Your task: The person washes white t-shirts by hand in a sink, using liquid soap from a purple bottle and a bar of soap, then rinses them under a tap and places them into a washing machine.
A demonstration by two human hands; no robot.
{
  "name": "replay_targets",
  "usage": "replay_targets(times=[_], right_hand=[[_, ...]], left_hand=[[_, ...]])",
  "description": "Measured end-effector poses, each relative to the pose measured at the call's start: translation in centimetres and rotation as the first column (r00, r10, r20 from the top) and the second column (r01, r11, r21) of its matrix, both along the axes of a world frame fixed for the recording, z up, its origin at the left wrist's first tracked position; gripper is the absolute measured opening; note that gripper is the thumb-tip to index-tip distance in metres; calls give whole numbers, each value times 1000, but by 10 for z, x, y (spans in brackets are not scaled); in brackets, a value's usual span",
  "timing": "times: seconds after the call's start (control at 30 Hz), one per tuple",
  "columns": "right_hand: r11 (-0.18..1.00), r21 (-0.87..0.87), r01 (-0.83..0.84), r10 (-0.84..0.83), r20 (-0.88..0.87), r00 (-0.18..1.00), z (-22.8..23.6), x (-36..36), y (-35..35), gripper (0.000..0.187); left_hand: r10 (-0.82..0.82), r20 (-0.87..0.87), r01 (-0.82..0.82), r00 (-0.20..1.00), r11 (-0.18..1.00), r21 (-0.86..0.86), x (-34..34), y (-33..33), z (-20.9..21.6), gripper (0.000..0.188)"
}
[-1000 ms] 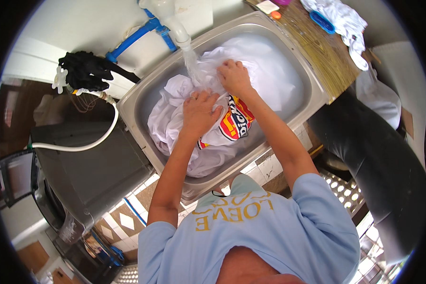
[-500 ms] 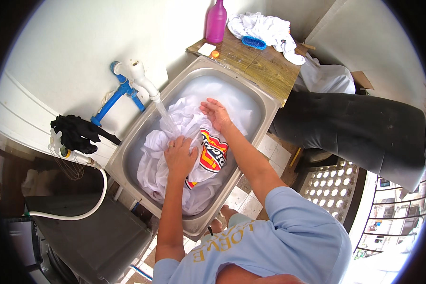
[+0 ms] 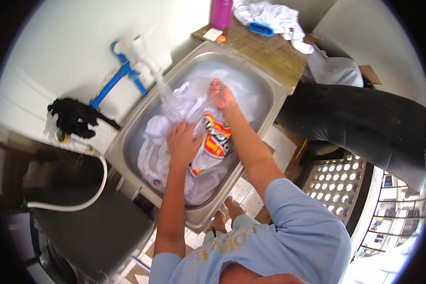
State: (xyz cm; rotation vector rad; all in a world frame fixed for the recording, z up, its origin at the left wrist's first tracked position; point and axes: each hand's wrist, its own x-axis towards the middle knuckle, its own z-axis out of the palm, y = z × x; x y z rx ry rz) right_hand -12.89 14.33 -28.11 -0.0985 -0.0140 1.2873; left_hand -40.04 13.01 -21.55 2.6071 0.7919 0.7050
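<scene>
A wet white garment (image 3: 158, 151) lies bunched in cloudy water in a steel sink (image 3: 119, 154). It carries a red, yellow and black printed patch (image 3: 217, 137). My left hand (image 3: 183, 144) rests palm down on the cloth with its fingers apart, left of the patch. Slightly blurred, my right hand (image 3: 221, 95) is over the far part of the water, palm turned up and fingers loosely cupped with no cloth in them. Water (image 3: 170, 102) pours from a white spout (image 3: 150, 67) onto the garment beside my hands.
A wooden counter (image 3: 270, 61) beyond the sink bears a purple bottle (image 3: 221, 14), a blue brush (image 3: 261, 30) and white cloth (image 3: 265, 14). Blue pipe (image 3: 111, 92) and black cloth (image 3: 73, 118) are at the left wall. A black padded roll (image 3: 355, 120) stands right.
My right hand has moved farther away over the water, its fingers curling slightly. My left hand stays on the cloth. The whole view has shifted a little.
</scene>
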Motion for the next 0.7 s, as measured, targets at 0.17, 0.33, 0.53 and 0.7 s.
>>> replay_targets(times=[0.17,0.33,0.53,0.7], right_hand=[[905,-354,237,-161,233,959,24,-38,-7,36],[785,-463,412,-1,664,748,60,-59,-17,36],[772,-471,426,376,879,292,83,-42,-28,26],[730,-459,506,346,887,305,76,-30,-37,31]], left_hand=[[40,-46,-41,998,999,-28,-8,0,-2,32],[39,-72,-41,997,999,-30,-8,-3,3,33],[62,-62,-67,996,994,-87,-8,-2,0,31],[66,-52,-71,996,994,-89,-7,-2,0,30]])
